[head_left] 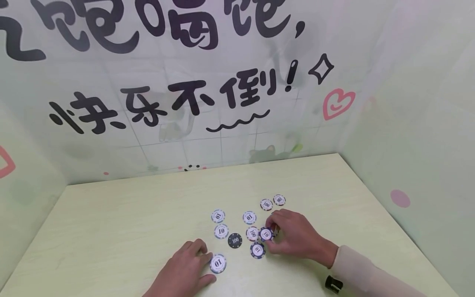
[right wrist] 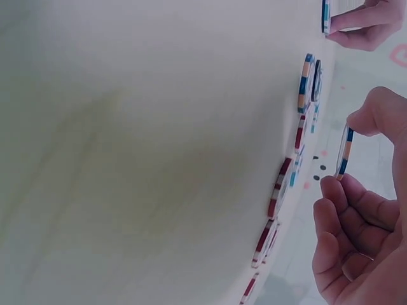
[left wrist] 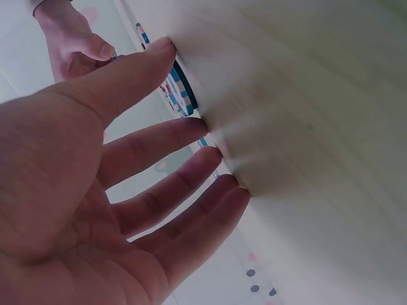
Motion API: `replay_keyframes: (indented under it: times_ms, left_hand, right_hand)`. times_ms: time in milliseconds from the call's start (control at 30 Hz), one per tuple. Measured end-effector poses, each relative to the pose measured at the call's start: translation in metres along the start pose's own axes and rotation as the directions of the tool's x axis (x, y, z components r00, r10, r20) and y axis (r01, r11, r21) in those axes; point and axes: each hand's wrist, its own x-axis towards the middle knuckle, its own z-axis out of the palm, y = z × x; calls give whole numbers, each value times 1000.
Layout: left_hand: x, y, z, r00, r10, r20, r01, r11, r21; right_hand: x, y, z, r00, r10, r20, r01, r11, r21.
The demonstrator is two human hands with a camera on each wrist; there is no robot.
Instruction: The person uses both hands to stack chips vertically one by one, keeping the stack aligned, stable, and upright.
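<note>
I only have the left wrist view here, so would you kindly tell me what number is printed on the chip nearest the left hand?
Observer: The head view shows 10 on that near chip.
Operator: Thank you; and what is the right hand holding?
Observer: In the head view, it pinches a blue-rimmed chip printed with 10.
Operator: I appreciate that; does the pinched one touch the table?
Observer: No, the right wrist view shows it clear of the surface, edge-on to that camera.
</note>
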Motion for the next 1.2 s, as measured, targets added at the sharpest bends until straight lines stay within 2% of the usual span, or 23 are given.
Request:
replay_keyframes:
  times_ms: [300, 500, 867, 1200]
  left_hand:
    - [-2, -1, 1, 1000, 18, -17, -18, 1000, 9]
    - [1, 0, -1, 1000, -6, 19, 6, 1000, 8]
    - [3, 1, -5, 998, -39, 58, 40, 999, -19]
    - [1, 1, -5, 999, -26, 37, 27, 999, -21]
  right_hand:
    - [17, -17, 5, 998, -56, 28, 56, 998, 5]
    - [24, -27, 11, 993, -99, 57, 99, 995, 4]
    - [36, -45, 21, 975, -188, 115, 185, 982, 41]
    - [40, -60, 32, 959, -246, 143, 248, 969, -2]
